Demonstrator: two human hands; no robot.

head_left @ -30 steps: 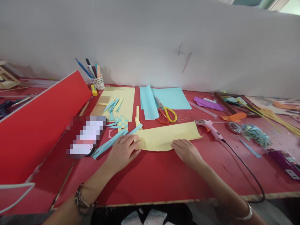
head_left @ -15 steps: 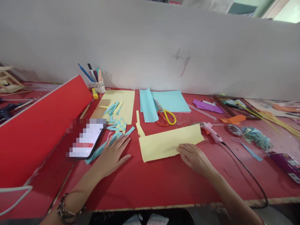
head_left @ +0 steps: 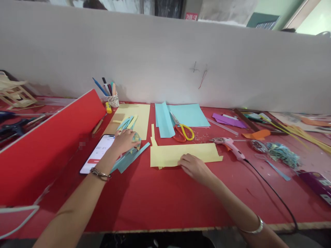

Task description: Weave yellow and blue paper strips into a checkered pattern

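My left hand (head_left: 125, 140) reaches over the blue and yellow paper strips, its fingers curled round the small woven paper piece (head_left: 137, 138). Part of that piece is hidden under the hand. Loose blue strips (head_left: 131, 159) lie just below it. My right hand (head_left: 191, 164) is closed at the lower edge of a folded sheet of yellow paper (head_left: 170, 153), which lies lengthwise before me. A narrow yellow strip (head_left: 153, 132) pokes out behind its left end. Scissors (head_left: 182, 128) with red and yellow handles rest beyond it, partly on blue paper (head_left: 190, 113).
A phone (head_left: 99, 151) lies left, beside a slanted red board (head_left: 51, 148). Behind stand a pen cup (head_left: 113, 100) and a large yellow sheet (head_left: 142, 117). At right are a pink glue gun (head_left: 231, 146) with its black cord, a purple box (head_left: 317, 186) and a tinsel bundle (head_left: 283, 153).
My left hand has moved up from the table onto the woven piece and strips. My right hand has shifted left along the yellow paper, which now lies flatter and nearly level.
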